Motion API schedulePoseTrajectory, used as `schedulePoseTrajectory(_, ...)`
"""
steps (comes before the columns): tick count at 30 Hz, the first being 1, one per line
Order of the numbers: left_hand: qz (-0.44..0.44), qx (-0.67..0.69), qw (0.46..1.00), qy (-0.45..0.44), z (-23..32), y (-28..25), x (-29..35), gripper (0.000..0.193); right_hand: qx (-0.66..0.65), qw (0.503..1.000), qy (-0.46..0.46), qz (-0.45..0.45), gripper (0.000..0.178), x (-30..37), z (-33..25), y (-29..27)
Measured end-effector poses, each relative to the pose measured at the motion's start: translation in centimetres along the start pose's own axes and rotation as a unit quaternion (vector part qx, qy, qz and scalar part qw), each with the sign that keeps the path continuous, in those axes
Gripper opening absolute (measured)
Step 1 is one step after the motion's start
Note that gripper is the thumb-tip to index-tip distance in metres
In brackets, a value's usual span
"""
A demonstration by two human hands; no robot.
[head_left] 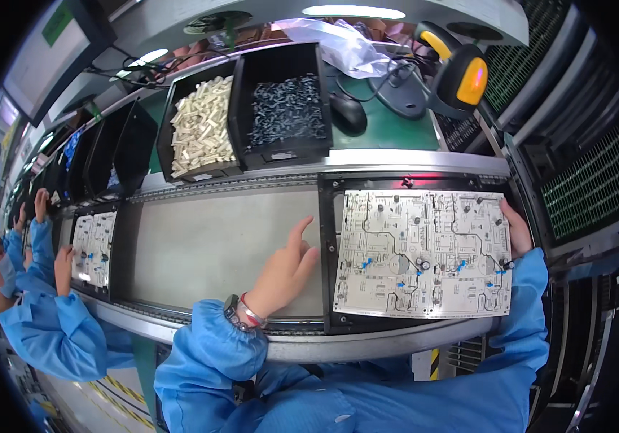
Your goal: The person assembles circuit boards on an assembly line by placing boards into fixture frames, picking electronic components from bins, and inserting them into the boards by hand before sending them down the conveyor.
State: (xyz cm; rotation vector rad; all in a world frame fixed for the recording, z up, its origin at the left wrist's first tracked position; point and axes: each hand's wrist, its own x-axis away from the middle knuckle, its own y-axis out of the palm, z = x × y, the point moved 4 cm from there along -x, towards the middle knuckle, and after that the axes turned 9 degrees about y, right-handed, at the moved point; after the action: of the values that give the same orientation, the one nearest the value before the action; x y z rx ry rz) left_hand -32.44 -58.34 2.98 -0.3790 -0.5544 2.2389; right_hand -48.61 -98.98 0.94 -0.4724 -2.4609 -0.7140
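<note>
A white printed circuit board (425,249) with blue, black and silver components lies over a black carrier frame (330,296) on the right. My right hand (517,229) grips the board's right edge, thumb at the upper side; the fingers underneath are hidden. The board's lower right part reaches over the frame's edge and looks slightly raised. My left hand (284,270) is left of the frame, above the grey conveyor bed (201,245). Its index finger and thumb stretch out, and nothing shows in it.
Behind the conveyor stand black bins of cream parts (201,130) and dark small parts (288,112). A black mouse (348,113) and a yellow-black barcode scanner (461,79) are farther right. At left, a co-worker (57,317) handles another board (93,249).
</note>
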Motion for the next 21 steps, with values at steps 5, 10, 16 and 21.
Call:
schedulePoseTrajectory(5,0.02,0.016,1.0,-0.012,-1.0,-0.9,0.5,0.053,0.092,0.995,-0.02,-0.016,0.052,0.4,-1.0,1.5)
schedulePoseTrajectory(10,0.001,0.011,1.0,-0.01,0.2,-1.1,0.2,0.054,0.235,0.96,-0.144,0.057,0.054,3.1,0.1,3.6)
schedulePoseTrajectory(16,0.002,0.02,1.0,-0.004,-0.2,-1.2,0.5,0.055,0.307,0.935,-0.115,0.136,0.061,3.2,0.8,3.8)
schedulePoseTrajectory(21,-0.003,0.006,1.0,-0.011,0.9,-1.3,0.5,0.056,0.313,0.927,-0.143,0.152,0.059,3.3,1.9,4.3)
